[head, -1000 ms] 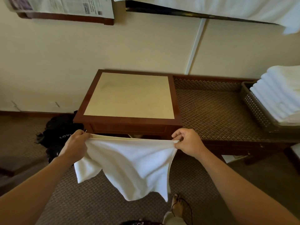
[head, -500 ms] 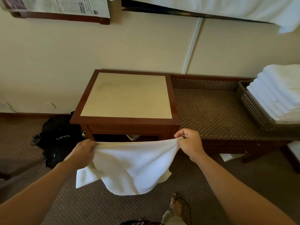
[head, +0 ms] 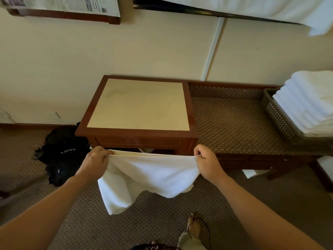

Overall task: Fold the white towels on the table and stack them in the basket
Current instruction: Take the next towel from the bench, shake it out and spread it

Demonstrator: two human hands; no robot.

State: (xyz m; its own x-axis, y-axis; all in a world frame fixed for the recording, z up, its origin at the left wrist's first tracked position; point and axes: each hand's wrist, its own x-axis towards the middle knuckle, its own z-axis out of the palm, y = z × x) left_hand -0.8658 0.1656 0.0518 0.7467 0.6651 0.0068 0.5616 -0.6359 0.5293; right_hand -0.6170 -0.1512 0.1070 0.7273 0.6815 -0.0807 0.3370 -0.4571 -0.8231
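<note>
Over the last second the white towel [head: 149, 175] has been gathered up: its hanging part, which first dropped in a long point toward the floor, now hangs shorter, with a bunched fold at the lower left. The left hand [head: 93, 162] and right hand [head: 207, 164], each gripping a top corner, have drawn the top edge taut and level after it sagged at the left.
</note>
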